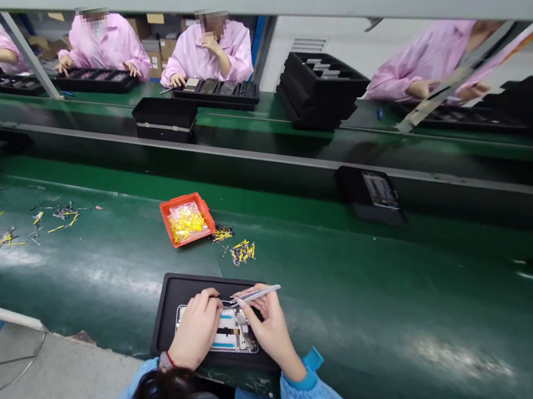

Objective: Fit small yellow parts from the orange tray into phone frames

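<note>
An opened smartphone [229, 332] with a silver frame, bare inner parts and blue strips lies on a black tray [162, 324] in front of me. My left hand [198, 328] rests across its left part, fingers curled over the far edge and closed on it. Over the right part, my right hand [269, 324] pinches a pair of silver tweezers [263, 291], their tips pointing left at the phone's far edge. Between the two hands the tips sit close to my left fingertips. Any small part at the tips is too small to make out.
Beyond the tray stands a red bin [168, 225] of yellow pieces, with small piles of yellow-and-black parts [243, 252] beside it. More scraps [63, 211] lie left. A metal rail [239, 153] crosses behind. Co-workers in pink sit beyond, near stacked black trays [306, 102].
</note>
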